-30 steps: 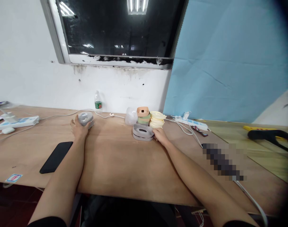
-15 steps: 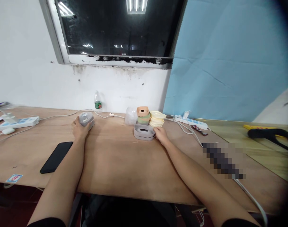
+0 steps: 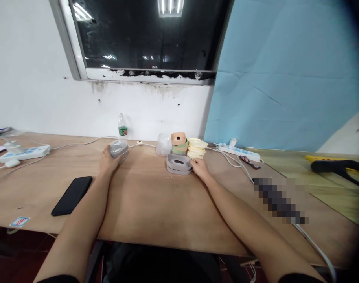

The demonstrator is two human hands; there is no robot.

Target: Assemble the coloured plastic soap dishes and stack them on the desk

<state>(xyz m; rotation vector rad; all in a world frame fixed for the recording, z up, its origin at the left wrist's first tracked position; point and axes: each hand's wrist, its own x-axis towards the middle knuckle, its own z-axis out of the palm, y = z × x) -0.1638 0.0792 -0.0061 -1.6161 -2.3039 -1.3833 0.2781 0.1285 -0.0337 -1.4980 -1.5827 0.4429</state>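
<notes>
My left hand [image 3: 109, 160] is closed around a small grey rounded box [image 3: 119, 148] with a paler, see-through-looking top, at the left of the middle of the table. My right hand [image 3: 199, 167] grips the right end of a grey rounded tray-like piece [image 3: 179, 164], which has a dark oval slot in its middle and seems to be stacked in two layers. Right behind that piece stand an orange piece [image 3: 178, 138] on top of green ones [image 3: 179, 148]. A stack of pale yellow pieces [image 3: 196, 148] rises beside them, and a clear plastic stack [image 3: 163, 145] stands at their left.
A black phone [image 3: 72, 195] lies near my left forearm. A water bottle [image 3: 122, 127] stands against the wall. Power strips [image 3: 25, 153] with white cables lie at the far left and back right. A pixelated dark object [image 3: 278, 200] lies beside my right forearm.
My left hand has moved right with the grey box, closer to the other pieces. My right hand and the slotted grey piece have barely moved.
</notes>
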